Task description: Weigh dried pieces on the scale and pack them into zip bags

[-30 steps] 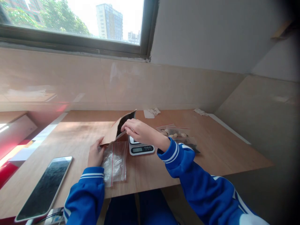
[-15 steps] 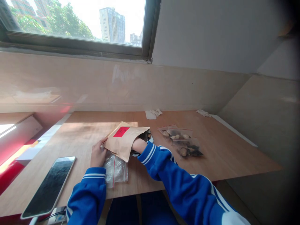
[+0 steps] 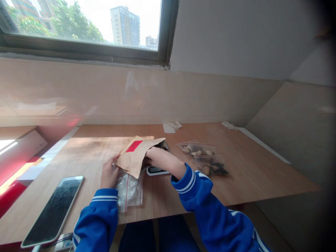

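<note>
A brown paper bag (image 3: 131, 159) with a red label lies on its side, its mouth facing right. My left hand (image 3: 109, 171) is closed on the bag's left end. Into the mouth reaches my right hand (image 3: 153, 155); its fingers are hidden inside, so their state does not show. Beneath my right forearm, a white-edged device with a dark display (image 3: 156, 170), perhaps a small scale, shows in part. Clear zip bags (image 3: 130, 190) lie flat below the paper bag. To the right, zip bags hold pale pieces (image 3: 201, 152) and dark dried pieces (image 3: 214, 169).
A phone (image 3: 54, 210) with a cable lies at the left front, beside a power strip (image 3: 64, 241). Crumpled tissue (image 3: 175, 126) on white paper rests at the table's back edge, and another tissue (image 3: 229, 126) lies farther right. The wall (image 3: 147, 98) bounds the table (image 3: 257, 168) behind.
My right hand has drawn partly back out of the paper bag, baring more wrist and forearm. The bag's mouth has sagged slightly. My left hand stays on the bag.
</note>
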`<state>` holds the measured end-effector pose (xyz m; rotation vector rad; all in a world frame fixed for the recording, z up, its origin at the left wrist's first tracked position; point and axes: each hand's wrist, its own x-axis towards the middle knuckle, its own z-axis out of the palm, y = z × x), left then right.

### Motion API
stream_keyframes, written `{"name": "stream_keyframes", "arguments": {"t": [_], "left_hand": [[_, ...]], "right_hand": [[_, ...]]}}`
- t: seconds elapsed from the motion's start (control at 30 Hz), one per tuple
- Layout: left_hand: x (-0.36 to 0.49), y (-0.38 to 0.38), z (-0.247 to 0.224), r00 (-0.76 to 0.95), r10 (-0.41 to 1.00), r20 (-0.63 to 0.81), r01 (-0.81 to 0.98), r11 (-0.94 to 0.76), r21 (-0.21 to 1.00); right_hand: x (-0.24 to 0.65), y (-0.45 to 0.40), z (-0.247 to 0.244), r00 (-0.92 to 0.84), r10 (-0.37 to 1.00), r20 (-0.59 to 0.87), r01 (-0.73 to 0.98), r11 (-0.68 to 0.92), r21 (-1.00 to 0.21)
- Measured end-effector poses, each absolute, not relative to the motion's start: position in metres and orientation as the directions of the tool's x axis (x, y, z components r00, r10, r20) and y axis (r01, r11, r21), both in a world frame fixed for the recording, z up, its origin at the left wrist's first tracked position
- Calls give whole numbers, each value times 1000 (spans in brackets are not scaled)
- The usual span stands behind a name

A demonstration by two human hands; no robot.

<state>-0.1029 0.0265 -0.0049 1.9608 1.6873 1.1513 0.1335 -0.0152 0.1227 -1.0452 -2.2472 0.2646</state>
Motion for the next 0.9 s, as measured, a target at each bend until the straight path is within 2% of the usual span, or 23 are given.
{"name": "stream_keyframes", "arguments": {"t": [0.07, 0.13, 0.3, 0.4, 0.5, 0.67, 0.8, 0.9], "left_hand": [[-103, 26, -4, -16, 929, 369, 685, -259, 681], [-102, 26, -4, -14, 929, 369, 689, -258, 677], [-104, 27, -7, -9, 922, 387, 701, -270, 660], [-105, 30, -10, -15, 915, 403, 715, -272, 644], [-106, 32, -11, -23, 922, 387, 732, -248, 635], [-104, 31, -6, -43, 944, 326, 702, -204, 682], [-102, 29, -2, -67, 945, 321, 693, -187, 696], [-103, 29, -2, -45, 947, 317, 696, -198, 690]], "right_hand": [[141, -22, 133, -555, 709, 436, 567, 706, -425], [151, -31, 142, -554, 717, 422, 562, 697, -446], [174, -47, 152, -402, 768, 499, 534, 639, -553], [189, -53, 143, -215, 796, 566, 493, 589, -640], [206, -57, 119, -24, 824, 566, 484, 505, -715], [238, -57, 52, 137, 877, 461, 530, 328, -782], [260, -55, 0, 254, 885, 390, 601, 172, -781], [269, -55, -22, 275, 870, 408, 632, 156, -759]]}}
